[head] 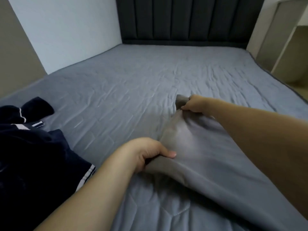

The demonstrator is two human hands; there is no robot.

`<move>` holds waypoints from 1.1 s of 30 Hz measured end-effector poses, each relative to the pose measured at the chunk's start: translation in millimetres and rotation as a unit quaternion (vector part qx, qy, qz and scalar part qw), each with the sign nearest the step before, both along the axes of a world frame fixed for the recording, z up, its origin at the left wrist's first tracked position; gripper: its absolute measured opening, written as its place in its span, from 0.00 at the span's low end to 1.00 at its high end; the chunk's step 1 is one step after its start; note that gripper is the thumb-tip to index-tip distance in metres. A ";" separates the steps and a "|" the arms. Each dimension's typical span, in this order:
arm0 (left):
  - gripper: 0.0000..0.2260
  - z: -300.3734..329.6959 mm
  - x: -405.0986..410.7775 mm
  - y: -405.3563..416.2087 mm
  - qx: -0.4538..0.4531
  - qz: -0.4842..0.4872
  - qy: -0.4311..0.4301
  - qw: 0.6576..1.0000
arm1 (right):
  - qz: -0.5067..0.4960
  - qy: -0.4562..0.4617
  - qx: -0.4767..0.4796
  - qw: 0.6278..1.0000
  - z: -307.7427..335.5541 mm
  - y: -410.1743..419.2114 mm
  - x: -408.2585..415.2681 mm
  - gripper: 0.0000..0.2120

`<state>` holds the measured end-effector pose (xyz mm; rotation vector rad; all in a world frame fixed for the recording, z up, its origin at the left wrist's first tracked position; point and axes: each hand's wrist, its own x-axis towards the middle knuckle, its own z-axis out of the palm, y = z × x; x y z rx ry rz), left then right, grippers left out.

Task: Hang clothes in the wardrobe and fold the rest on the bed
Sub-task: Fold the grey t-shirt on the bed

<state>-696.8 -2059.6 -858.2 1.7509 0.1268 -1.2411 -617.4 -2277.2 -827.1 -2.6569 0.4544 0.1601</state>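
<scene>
A grey garment [200, 147] lies spread on the bed [133, 80], reaching from the middle toward the near right. My left hand [146, 152] grips its near edge, fingers curled under the cloth and thumb on top. My right hand [195, 104] grips the far corner of the same garment, a little above the sheet. The cloth is stretched between the two hands. A pile of dark navy clothes [33, 147] with white stripes lies at the left edge of the bed.
The bed has a grey-blue quilted sheet and a dark padded headboard [183, 19] at the far end. A white wall [66, 30] runs along the left side. A beige cabinet [283, 47] stands beyond the right edge of the bed.
</scene>
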 end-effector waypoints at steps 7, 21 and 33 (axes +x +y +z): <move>0.09 137.6 54.0 47.5 0.110 0.059 -0.253 0.959 | -0.100 -0.221 0.260 0.935 123.9 19.3 28.6 0.15; 0.12 456.2 -80.5 53.7 0.299 0.008 -0.775 0.556 | -0.163 -0.501 0.574 0.627 374.7 29.3 -77.5 0.29; 0.07 183.6 -287.5 -96.1 0.280 -0.439 -0.602 0.606 | -0.340 -0.335 0.706 0.523 99.0 -69.0 -302.0 0.28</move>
